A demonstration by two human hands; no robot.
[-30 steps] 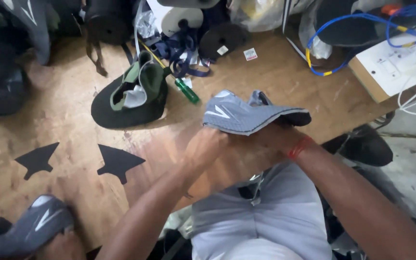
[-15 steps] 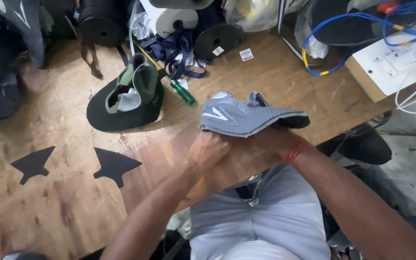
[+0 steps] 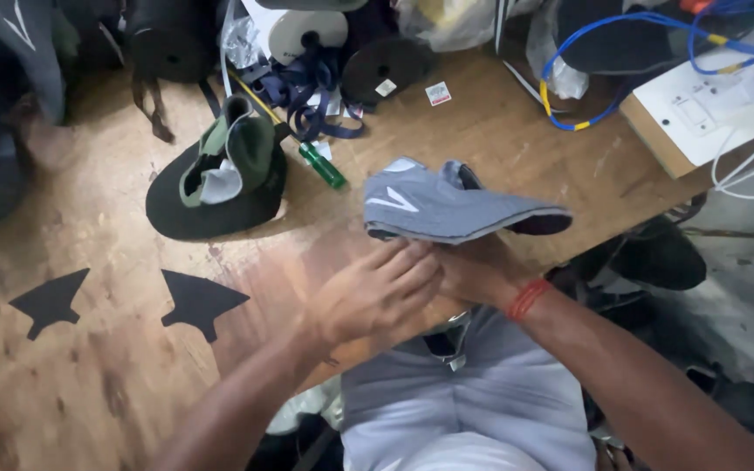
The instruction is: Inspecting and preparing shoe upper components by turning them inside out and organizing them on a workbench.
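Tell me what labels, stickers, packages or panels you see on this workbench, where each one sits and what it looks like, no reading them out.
Small square sticker: top centre of the wooden bench, white with red print.
Small white tag: on the round black piece just left of that sticker.
White switch panel: far right on a wooden board, rectangular, with blue and white cables around it.
Clear plastic bag: top edge, crumpled, contents unclear.

Matt grey cloth shoe upper (image 3: 447,208); worn, scuffed wooden table (image 3: 115,384).

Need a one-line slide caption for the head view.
Both hands, left and right, hold a grey shoe upper over a wooden workbench.
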